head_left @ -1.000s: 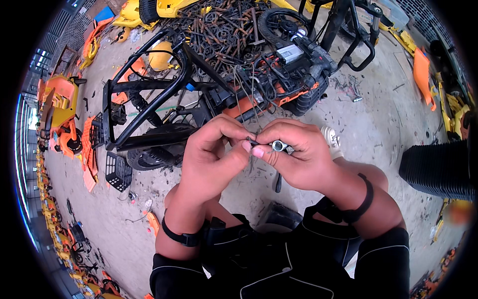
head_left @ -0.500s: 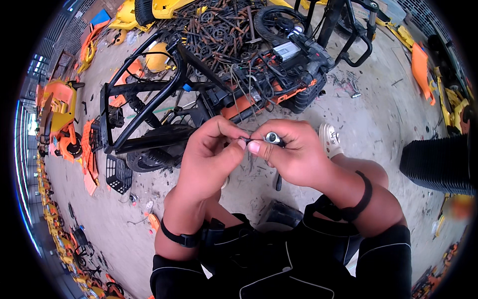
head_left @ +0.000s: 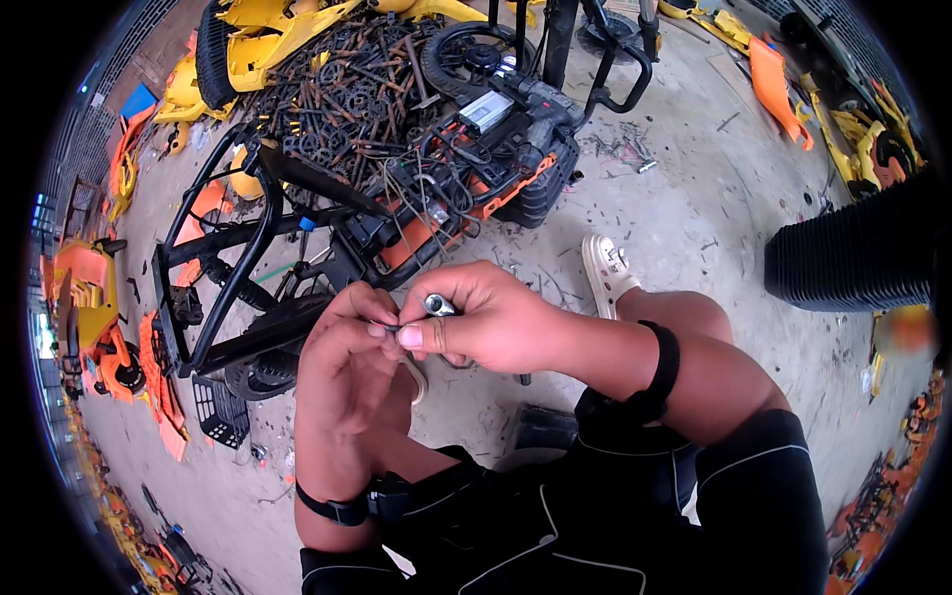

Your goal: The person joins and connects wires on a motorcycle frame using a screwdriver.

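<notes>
Above the grey floor (head_left: 714, 228), in front of a partly stripped vehicle (head_left: 535, 124), two bare hands meet at the fingertips; the left hand (head_left: 342, 362) has its grip closed to a pinch, thumb against fingers, on a small dark part (head_left: 394, 328); the right hand (head_left: 486, 327) has its grip closed likewise, thumb and forefinger at the near side of the same part, with a silver socket tool (head_left: 438, 305) retained in the hand and its hollow end exposed above the thumb; the exact form of the small dark part is too small to tell.

Beyond the hands, the vehicle presents a black tubular frame (head_left: 248, 337) at left and a silver box (head_left: 486, 112) on top; behind it lies a heap of rusty metal parts (head_left: 342, 99), bordered by yellow panels (head_left: 283, 40); a black slotted basket (head_left: 220, 412) sits near a black wheel (head_left: 260, 375); at far right stands a ribbed black stack (head_left: 853, 253).
</notes>
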Demonstrator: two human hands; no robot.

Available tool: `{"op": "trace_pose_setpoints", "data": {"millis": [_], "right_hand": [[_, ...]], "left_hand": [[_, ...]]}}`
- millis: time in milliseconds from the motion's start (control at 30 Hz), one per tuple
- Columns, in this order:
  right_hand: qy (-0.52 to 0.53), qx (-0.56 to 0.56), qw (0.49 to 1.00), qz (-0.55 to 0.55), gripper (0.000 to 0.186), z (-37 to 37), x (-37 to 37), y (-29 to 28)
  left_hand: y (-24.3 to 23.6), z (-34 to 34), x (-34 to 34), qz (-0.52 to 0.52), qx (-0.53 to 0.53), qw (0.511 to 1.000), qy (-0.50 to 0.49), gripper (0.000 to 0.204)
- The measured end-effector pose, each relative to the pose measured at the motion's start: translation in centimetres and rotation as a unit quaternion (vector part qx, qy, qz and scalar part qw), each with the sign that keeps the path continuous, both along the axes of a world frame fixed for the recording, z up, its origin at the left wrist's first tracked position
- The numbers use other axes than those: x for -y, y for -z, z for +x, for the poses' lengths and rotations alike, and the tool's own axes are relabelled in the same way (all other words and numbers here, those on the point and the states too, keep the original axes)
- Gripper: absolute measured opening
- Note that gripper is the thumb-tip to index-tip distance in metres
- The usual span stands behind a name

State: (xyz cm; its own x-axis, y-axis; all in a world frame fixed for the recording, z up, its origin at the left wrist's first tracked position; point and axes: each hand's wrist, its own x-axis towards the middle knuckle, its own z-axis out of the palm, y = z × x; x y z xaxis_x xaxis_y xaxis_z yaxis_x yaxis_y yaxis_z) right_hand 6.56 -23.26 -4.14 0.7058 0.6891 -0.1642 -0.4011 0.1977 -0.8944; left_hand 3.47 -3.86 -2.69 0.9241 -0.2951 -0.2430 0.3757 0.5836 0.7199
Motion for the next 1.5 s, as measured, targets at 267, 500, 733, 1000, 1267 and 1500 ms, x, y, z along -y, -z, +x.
{"op": "trace_pose_setpoints", "data": {"millis": [267, 500, 733, 1000, 1267, 1500], "right_hand": [[0.070, 0.312, 0.945, -0.076, 0.010, 0.9, 0.3, 0.6], [0.088, 0.356, 0.928, -0.061, 0.012, 1.5, 0.6, 1.0], [0.085, 0.352, 0.929, -0.076, 0.013, 1.6, 0.9, 0.3], [0.126, 0.354, 0.926, -0.031, 0.011, 1.4, 0.4, 0.8], [0.149, 0.393, 0.907, -0.034, 0.009, 1.4, 0.0, 1.4], [0.163, 0.387, 0.904, -0.076, 0.011, 1.3, -0.2, 1.2]], "left_hand": [[-0.5, -0.6, 0.8, 0.181, 0.119, 0.975, -0.049, 0.008], [-0.6, -0.6, 0.4, 0.270, 0.163, 0.948, -0.041, 0.005], [-0.9, -0.8, 0.7, 0.327, 0.172, 0.929, -0.032, 0.015], [-0.7, -0.6, 0.8, 0.152, 0.049, 0.986, -0.050, 0.015], [-0.6, -0.4, 0.8, 0.022, -0.042, 0.998, -0.029, 0.013], [-0.3, -1.0, 1.6, 0.320, 0.145, 0.930, -0.107, 0.010]]}}
